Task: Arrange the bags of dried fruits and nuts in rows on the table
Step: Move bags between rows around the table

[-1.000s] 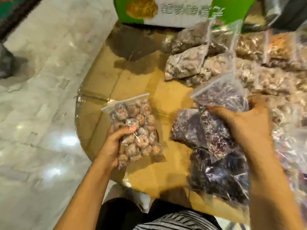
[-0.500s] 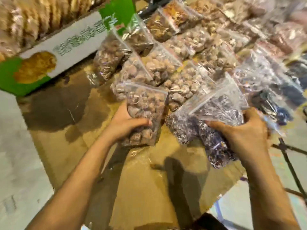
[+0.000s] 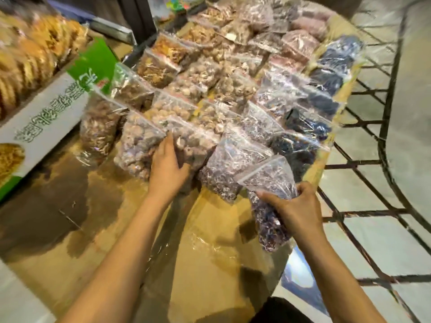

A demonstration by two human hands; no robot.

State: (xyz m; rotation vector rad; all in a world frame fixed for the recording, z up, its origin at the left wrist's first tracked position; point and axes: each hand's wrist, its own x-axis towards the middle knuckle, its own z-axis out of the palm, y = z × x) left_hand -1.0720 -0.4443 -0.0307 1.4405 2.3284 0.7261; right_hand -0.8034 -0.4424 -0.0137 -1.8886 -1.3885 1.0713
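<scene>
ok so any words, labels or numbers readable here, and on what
Green and white cardboard box: one row of large green characters on its white side, seen upside down and blurred, not readable.
Same box, green part: a small red mark, too small to read.
Clear bags: no labels or print visible.

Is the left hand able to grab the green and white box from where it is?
Probably yes. The left hand rests on a bag of brown nuts, and the green and white box sits to its left across bare table, nothing between them.
</scene>
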